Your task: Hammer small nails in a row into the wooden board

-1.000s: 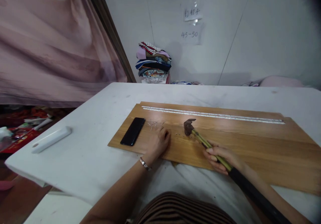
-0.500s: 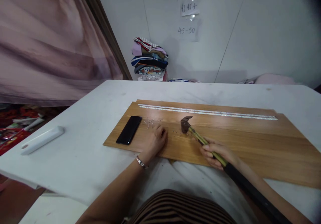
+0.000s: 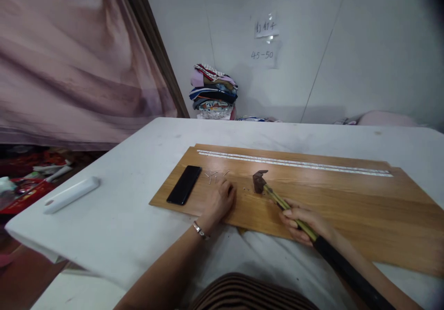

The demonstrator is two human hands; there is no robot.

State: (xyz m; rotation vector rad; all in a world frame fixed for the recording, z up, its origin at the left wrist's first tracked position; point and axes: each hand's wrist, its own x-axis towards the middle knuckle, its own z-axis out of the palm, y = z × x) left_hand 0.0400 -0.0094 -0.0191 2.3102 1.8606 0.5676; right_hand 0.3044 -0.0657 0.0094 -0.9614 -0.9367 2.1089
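A long wooden board (image 3: 340, 199) lies on the white table (image 3: 132, 194). My right hand (image 3: 305, 222) is wrapped round the yellow-green shaft of a claw hammer (image 3: 268, 193), whose dark head (image 3: 259, 181) rests on the board. My left hand (image 3: 220, 201) lies on the board with its fingers curled under, just below several small loose nails (image 3: 215, 175). What its fingers hold, if anything, is hidden. A black phone (image 3: 184, 190) lies on the board to the left of that hand. Tiny nail heads (image 3: 246, 189) dot the board between my hands.
Two pale strips (image 3: 294, 163) run along the board's far edge. A white bar-shaped object (image 3: 71, 194) lies near the table's left edge. Folded clothes (image 3: 213, 92) are stacked by the wall, under paper notes (image 3: 265, 39). A pink curtain (image 3: 69, 60) hangs at left.
The view shifted a little. The hammer head stays on the board and both hands keep their places.
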